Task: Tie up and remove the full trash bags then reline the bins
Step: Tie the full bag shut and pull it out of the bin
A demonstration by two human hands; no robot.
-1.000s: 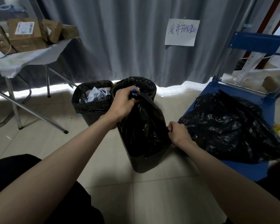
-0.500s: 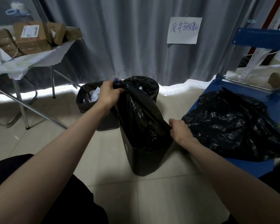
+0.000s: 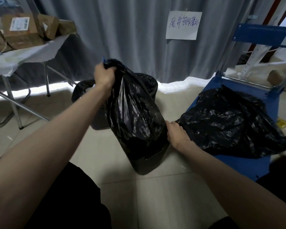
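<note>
Up front in the head view, the left hand [image 3: 104, 76] grips the gathered neck of a full, glossy black plastic trash bag [image 3: 134, 116], its lower part still down inside the near dark plastic bin [image 3: 149, 162] on the tiled floor. The right hand [image 3: 177, 134] lies at the bin's right rim with fingers curled toward the bag; what it holds, if anything, cannot be told. Behind the left forearm stands a second dark bin [image 3: 82, 91] lined in black, mostly hidden. To the right, another crumpled black trash bag [image 3: 229, 123] lies on a blue metal cart [image 3: 238, 164]. At far left, brown cardboard boxes [image 3: 21, 32] sit on a cloth-covered folding surface [image 3: 28, 55]. A handwritten white paper sign [image 3: 183, 25] hangs on the grey curtain
</note>
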